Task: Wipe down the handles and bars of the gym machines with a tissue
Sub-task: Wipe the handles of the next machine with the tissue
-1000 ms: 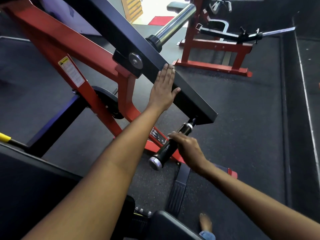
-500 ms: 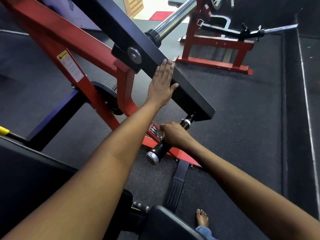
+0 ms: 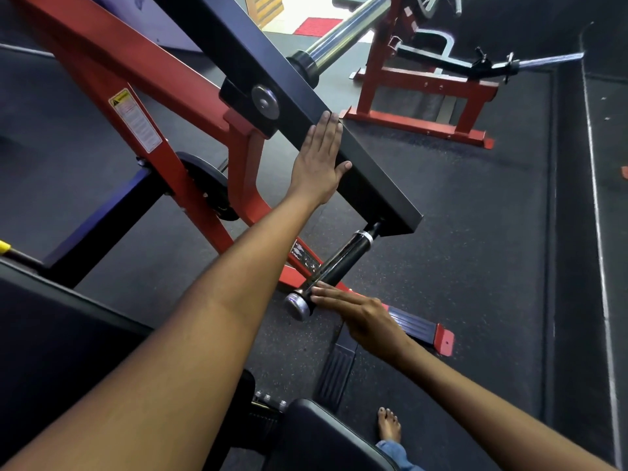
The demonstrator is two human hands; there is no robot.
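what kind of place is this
Most likely a gym: a red lever machine with a black handle, a chrome weight sleeve, and dark rubber flooring.

Your handle (image 3: 334, 265) is a short black cylinder with a glossy grip, a chrome collar at its upper end and a round chrome cap at its lower end. It hangs at a slant from the underside of the dark bar's (image 3: 373, 171) squared-off end, running down and to the left above the floor. The bar itself is a flat-sided, matte black beam that slopes from upper left to lower right. No tissue shows on either one.
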